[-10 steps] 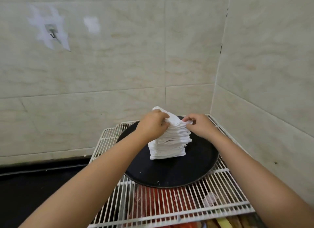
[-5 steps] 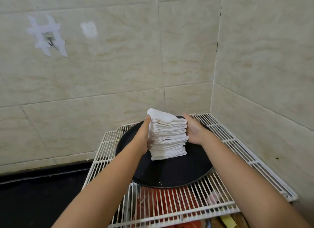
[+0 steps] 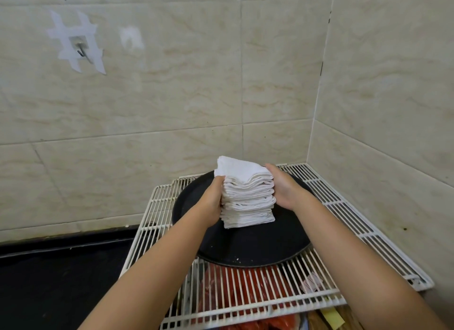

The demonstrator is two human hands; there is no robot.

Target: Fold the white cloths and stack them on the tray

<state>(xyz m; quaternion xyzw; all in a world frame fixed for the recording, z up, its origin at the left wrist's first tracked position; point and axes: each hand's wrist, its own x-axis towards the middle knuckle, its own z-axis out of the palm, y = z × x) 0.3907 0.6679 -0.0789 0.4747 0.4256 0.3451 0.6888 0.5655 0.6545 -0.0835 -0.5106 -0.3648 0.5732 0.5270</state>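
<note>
Stack of folded white cloths (image 3: 248,199) sits on black round tray (image 3: 248,248) atop wire rack (image 3: 344,219); left hand (image 3: 212,202) and right hand (image 3: 286,189) press flat against its sides.

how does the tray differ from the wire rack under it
The tray is round, black and solid; the wire rack is rectangular, white and open, so red items show through its bars. The tray carries the stack of white cloths; the rack carries the tray. The rack is wider, reaching both walls. Both lie flat.
</note>
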